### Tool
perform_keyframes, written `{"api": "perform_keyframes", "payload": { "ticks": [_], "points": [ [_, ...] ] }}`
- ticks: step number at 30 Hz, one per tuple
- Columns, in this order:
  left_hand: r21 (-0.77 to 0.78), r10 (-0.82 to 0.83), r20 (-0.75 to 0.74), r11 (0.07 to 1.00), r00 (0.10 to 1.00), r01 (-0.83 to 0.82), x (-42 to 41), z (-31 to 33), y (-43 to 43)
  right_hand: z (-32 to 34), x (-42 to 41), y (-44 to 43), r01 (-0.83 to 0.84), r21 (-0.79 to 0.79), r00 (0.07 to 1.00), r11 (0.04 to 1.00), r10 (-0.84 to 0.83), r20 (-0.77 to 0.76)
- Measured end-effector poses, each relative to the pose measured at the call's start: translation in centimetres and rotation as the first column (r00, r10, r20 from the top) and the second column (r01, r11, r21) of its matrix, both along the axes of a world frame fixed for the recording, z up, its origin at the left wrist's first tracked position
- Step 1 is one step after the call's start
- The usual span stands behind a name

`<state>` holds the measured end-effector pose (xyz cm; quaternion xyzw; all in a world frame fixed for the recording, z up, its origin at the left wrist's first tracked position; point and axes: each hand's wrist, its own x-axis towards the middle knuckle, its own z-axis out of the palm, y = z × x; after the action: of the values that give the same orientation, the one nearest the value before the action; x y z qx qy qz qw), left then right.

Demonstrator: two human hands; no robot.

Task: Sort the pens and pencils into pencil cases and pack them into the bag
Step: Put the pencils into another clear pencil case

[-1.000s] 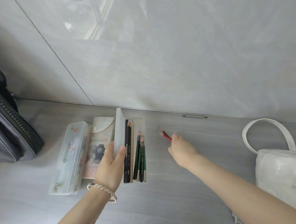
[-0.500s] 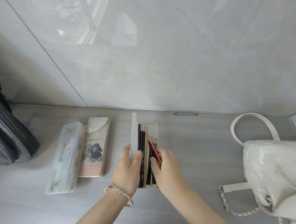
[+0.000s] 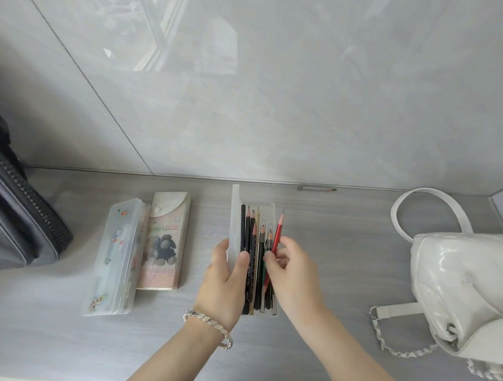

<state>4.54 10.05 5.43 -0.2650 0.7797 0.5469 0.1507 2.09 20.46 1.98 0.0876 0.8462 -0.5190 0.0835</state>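
Note:
An open clear pencil case (image 3: pixel 268 211) lies in the middle of the grey surface with several dark pencils (image 3: pixel 252 234) lined up inside. My left hand (image 3: pixel 224 280) grips its raised lid (image 3: pixel 235 216) near the front end. My right hand (image 3: pixel 293 278) pinches a red pencil (image 3: pixel 277 236) over the case's right side, tip pointing away from me. Left of it lie a closed clear case with cartoon stickers (image 3: pixel 116 258) and a pink case with a bear picture (image 3: pixel 164 241). A grey pencil (image 3: pixel 316 189) rests alone against the wall.
A white quilted bag (image 3: pixel 470 292) with a strap loop and chain stands at the right. A dark grey zipped bag (image 3: pixel 13 220) sits at the far left. The glossy wall rises right behind the surface.
My right hand carried the red pencil from the surface right of the case back over the open case. The case now lies further from the pink case. My left hand stays on the lid.

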Motion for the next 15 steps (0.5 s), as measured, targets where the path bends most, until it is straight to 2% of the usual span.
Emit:
{"api": "perform_keyframes", "payload": {
  "ticks": [4, 7, 11, 15],
  "points": [
    [0.018, -0.019, -0.029, 1.0, 0.999, 0.02, 0.3, 0.4, 0.0, -0.3, 0.3, -0.2, -0.063, 0.161, 0.994, 0.985, 0.076, -0.077],
    [0.028, -0.026, -0.045, 0.999, 0.999, 0.028, 0.3, 0.4, 0.0, -0.5, 0.4, 0.0, -0.111, 0.259, 0.989, 0.96, 0.133, -0.071],
    [0.014, -0.022, -0.068, 1.0, 0.997, 0.023, 0.2, 0.5, -0.2, -0.6, 0.4, 0.1, -0.029, 0.332, 0.953, 0.943, 0.126, -0.275],
    [0.034, -0.016, -0.084, 0.999, 0.996, 0.019, 0.3, 0.9, 0.0, -0.9, -0.6, 0.0, -0.191, 0.346, 0.958, 0.919, 0.251, -0.137]
  ]
}}
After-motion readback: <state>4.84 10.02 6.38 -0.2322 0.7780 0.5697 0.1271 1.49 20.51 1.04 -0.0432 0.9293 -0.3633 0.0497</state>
